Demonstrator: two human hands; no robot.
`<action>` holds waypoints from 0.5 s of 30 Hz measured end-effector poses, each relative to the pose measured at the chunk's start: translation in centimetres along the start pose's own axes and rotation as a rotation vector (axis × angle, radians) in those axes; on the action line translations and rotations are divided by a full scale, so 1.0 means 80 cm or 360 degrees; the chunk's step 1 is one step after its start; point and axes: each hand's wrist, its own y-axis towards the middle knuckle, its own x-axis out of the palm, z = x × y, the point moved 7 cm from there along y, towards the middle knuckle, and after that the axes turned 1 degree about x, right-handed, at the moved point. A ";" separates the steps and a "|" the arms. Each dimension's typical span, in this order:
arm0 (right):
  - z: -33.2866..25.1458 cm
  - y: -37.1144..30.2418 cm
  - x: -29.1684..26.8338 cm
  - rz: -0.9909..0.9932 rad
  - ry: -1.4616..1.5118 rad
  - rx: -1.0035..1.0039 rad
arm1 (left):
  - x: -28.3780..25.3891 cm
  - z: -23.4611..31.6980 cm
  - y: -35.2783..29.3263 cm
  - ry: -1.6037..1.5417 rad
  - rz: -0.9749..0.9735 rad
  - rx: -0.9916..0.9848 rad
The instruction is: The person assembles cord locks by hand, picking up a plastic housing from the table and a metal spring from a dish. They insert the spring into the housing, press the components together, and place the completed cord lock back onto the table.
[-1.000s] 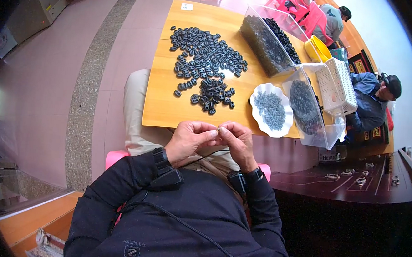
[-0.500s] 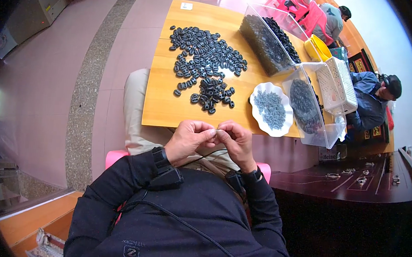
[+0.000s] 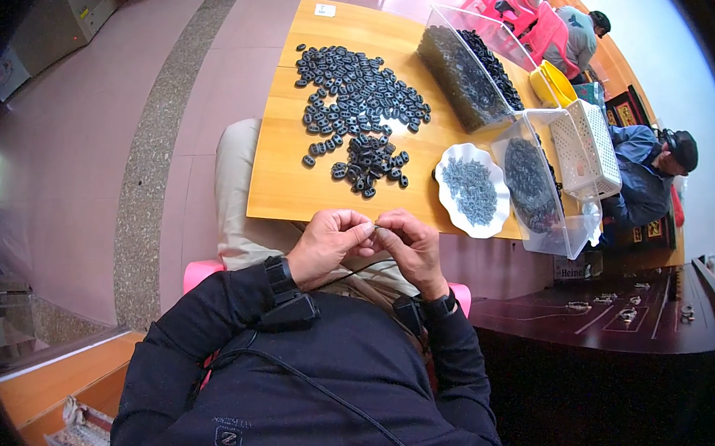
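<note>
In front of the table's near edge, my left hand [image 3: 331, 244] and my right hand [image 3: 410, 247] meet, thumb and fingers of each pinched together. Whatever is between the fingertips is too small and covered to make out. Just beyond them on the wooden table [image 3: 289, 193] lies a heaped pile of small black oval pieces with two holes [image 3: 370, 162]. A wider spread of similar pieces [image 3: 350, 86] reaches farther back. Right of the pile, a white scalloped dish [image 3: 497, 223] holds many tiny grey metal-looking parts [image 3: 469, 189].
A clear bin [image 3: 458, 85] full of black pieces stands at the back right. Nearer are another clear bin [image 3: 568, 238], a white perforated basket [image 3: 591, 148] and a yellow container [image 3: 554, 86]. Two people [image 3: 647, 173] sit beyond. A dark table [image 3: 599, 319] stands at right.
My hands stay pinched together in nearly the same place, with only a slight shift of the fingertips. The things on the table have not moved.
</note>
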 end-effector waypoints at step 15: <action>0.002 -0.004 -0.002 0.0138 0.0009 0.0045 | 0.000 -0.005 0.001 -0.0023 -0.0014 -0.0001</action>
